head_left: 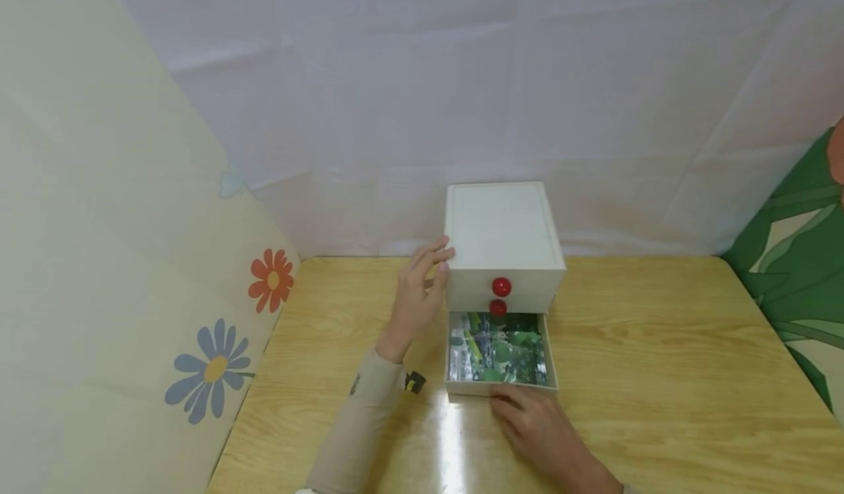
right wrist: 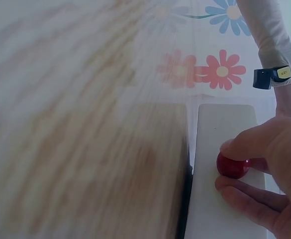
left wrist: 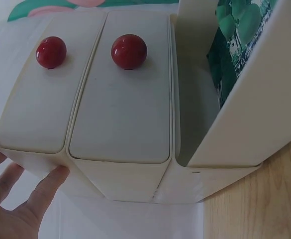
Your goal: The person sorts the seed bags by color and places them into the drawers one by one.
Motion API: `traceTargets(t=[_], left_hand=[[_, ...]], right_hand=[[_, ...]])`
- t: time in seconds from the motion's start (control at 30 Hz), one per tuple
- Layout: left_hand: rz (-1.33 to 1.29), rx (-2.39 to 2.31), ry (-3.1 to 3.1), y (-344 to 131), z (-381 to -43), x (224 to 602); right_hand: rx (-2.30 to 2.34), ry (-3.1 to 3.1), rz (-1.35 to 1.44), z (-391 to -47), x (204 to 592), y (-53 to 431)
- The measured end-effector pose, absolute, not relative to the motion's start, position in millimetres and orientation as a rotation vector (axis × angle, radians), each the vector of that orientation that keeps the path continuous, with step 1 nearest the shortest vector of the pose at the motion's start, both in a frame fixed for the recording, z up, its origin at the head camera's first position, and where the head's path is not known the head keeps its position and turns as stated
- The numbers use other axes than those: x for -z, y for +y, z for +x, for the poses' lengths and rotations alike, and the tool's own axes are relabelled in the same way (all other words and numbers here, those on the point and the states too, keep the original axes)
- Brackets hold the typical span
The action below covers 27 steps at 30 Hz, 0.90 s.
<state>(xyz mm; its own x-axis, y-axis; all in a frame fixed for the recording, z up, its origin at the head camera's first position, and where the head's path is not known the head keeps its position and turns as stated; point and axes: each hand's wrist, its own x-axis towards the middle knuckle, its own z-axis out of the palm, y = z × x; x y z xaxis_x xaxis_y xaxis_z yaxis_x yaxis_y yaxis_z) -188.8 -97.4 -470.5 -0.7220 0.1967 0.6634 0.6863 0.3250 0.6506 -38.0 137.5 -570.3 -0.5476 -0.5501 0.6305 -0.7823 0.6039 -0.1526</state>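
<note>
A small white drawer cabinet (head_left: 501, 226) stands at the back of the table, its bottom drawer (head_left: 469, 388) pulled out. Inside that drawer lies a shiny, green-patterned packet or sheet (head_left: 504, 351); its exact kind cannot be told. My left hand (head_left: 417, 300) touches the cabinet's left side near the top edge, fingers extended. Down at the drawer front, my right hand (head_left: 537, 428) pinches its red knob (right wrist: 233, 167) between thumb and fingers. Two upper drawers are closed, each with a round red knob, the top knob (left wrist: 51, 52) and the middle knob (left wrist: 129, 52).
The wooden table (head_left: 659, 347) extends on both sides of the cabinet. Behind it hangs a pale cloth (head_left: 409, 98). A flower-printed panel (head_left: 132, 259) borders the left, and a panel with green leaves (head_left: 785, 259) borders the right.
</note>
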Motion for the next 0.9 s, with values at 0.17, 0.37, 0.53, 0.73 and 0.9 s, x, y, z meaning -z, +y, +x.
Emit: traceTargets(t=[0.17, 0.37, 0.53, 0.73, 0.9], left_hand=[[-0.765, 1.399, -2.132, -97, -188, 470], [-0.777, 1.377, -2.12, -98, -189, 471], [-0.782, 1.372, -2.101, -97, -190, 474], [-0.762, 1.387, -2.113, -96, -189, 473], [-0.738, 1.364, -2.143, -95, -187, 470]], right_hand=[[-0.583, -2.299, 1.048, -40, 570, 138], [-0.588, -2.25, 1.043, -43, 568, 137], [-0.588, -2.246, 1.026, -45, 568, 137], [-0.602, -2.296, 0.999, -47, 570, 137], [-0.618, -2.336, 0.987, -50, 569, 138]])
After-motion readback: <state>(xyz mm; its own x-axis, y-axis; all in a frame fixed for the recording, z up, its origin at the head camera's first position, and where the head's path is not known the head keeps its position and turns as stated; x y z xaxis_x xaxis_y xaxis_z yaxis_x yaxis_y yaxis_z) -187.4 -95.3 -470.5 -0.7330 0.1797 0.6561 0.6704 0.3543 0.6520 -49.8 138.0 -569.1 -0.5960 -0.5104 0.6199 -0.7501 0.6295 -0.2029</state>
